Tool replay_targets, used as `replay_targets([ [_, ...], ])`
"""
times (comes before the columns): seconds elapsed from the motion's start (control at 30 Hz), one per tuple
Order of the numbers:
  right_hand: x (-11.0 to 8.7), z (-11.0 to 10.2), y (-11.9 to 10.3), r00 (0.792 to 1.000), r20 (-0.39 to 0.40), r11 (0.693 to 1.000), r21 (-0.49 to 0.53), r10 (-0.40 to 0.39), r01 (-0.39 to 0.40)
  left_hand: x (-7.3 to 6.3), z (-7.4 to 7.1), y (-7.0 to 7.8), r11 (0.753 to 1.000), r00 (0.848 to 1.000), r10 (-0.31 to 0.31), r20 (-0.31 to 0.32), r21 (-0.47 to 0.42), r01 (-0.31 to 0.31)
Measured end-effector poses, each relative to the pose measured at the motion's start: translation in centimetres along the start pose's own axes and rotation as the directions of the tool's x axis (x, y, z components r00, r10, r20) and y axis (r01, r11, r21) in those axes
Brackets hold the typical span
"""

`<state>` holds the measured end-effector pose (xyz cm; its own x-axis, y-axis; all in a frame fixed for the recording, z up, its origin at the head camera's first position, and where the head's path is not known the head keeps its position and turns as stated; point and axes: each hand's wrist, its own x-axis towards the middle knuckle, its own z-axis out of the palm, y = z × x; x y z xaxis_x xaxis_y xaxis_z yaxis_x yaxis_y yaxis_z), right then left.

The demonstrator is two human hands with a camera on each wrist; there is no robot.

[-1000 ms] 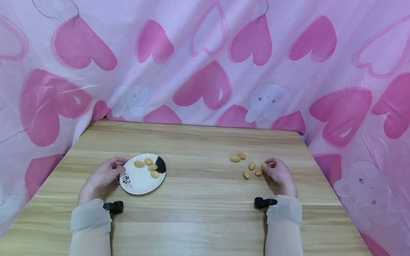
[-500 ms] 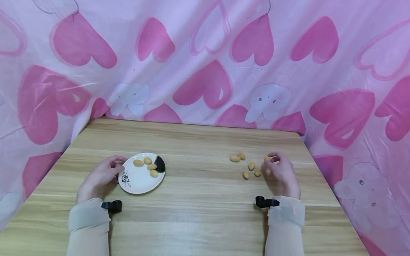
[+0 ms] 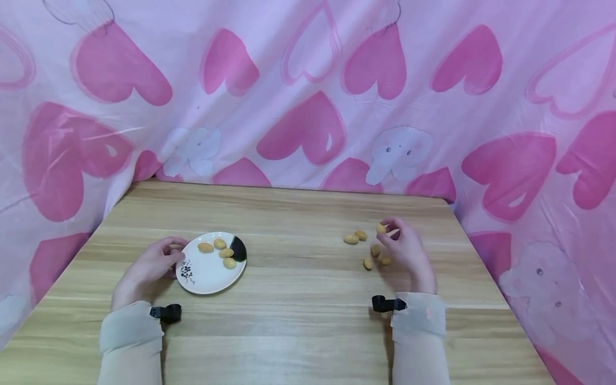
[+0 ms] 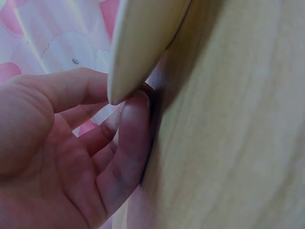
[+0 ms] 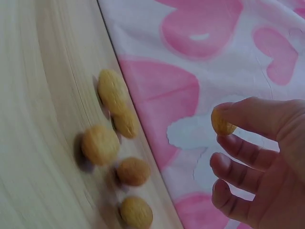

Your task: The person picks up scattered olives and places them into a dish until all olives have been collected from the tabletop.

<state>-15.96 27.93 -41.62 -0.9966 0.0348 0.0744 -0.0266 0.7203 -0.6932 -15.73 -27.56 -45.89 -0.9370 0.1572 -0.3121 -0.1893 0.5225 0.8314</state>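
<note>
My left hand (image 3: 153, 263) holds the left rim of a small white plate (image 3: 212, 280), which has a dark patch and a black floral print. In the left wrist view the plate's edge (image 4: 131, 62) sits between thumb and curled fingers. Several tan, oval, rough-skinned nuts (image 3: 206, 247) lie on the plate's far half. Between thumb and index finger, my right hand (image 3: 409, 248) pinches another nut (image 5: 222, 120), raised above the table. The other fingers of that hand curl loosely below it. Several more nuts (image 3: 351, 239) lie on the table to its left.
The wooden table (image 3: 289, 321) reaches back to a pink cloth (image 3: 298, 64) printed with hearts, which hangs behind and at both sides. A black wrist camera (image 3: 166, 313) is strapped at the left cuff, and a second wrist camera (image 3: 389, 303) at the right.
My right hand has lifted a nut off the table and moved it left and away from me, over the loose nuts. The left hand keeps its hold on the plate.
</note>
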Motion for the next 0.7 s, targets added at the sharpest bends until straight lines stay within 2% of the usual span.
replay_targets([
  [0.37, 0.3, 2.1, -3.1, 0.991, 0.036, 0.992, -0.003, -0.127, 0.127, -0.2, 0.1, 0.4, 1.000, 1.000, -0.008, -0.002, 0.003, 0.008],
  [0.7, 0.5, 5.0, -6.2, 0.964, 0.108, 0.968, -0.028, -0.244, 0.249, -0.1, -0.1, 0.4, 1.000, 1.000, -0.023, 0.010, 0.006, 0.023],
])
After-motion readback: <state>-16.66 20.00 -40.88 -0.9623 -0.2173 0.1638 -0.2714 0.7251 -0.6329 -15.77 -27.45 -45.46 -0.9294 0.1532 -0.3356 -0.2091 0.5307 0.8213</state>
